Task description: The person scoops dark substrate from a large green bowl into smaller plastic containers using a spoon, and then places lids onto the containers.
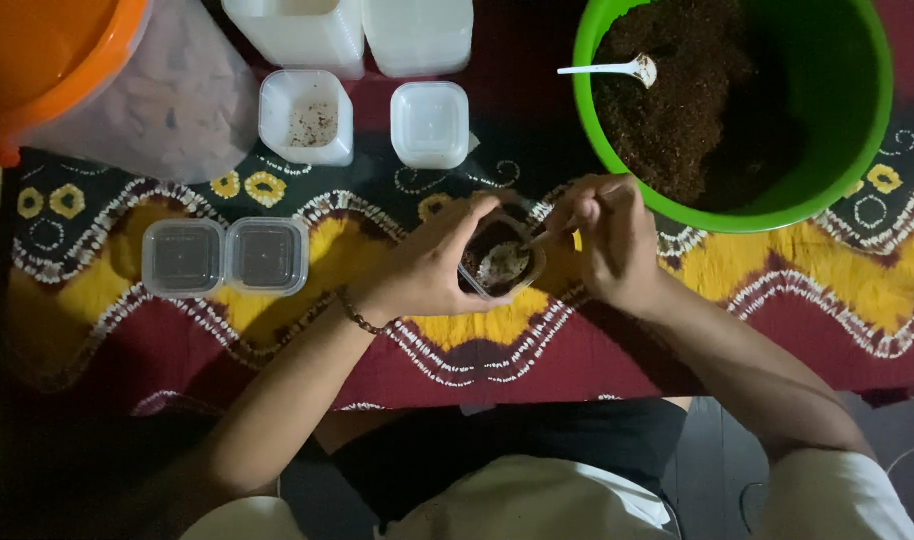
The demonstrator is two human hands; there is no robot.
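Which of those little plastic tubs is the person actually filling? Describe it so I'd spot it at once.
Start at the big green bowl of dark brown grounds, then move down-left to the two hands on the patterned cloth. The small clear tub sits in the left hand, while the right hand works a small utensil in it. Unlike the two lidded tubs further left, it is open and held.

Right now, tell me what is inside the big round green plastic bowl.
The green plastic bowl holds a heap of dark brown crumbly material, with a small white plastic spoon lying on top. The bowl's bottom beneath the heap is covered, and the right side is too dark to tell.
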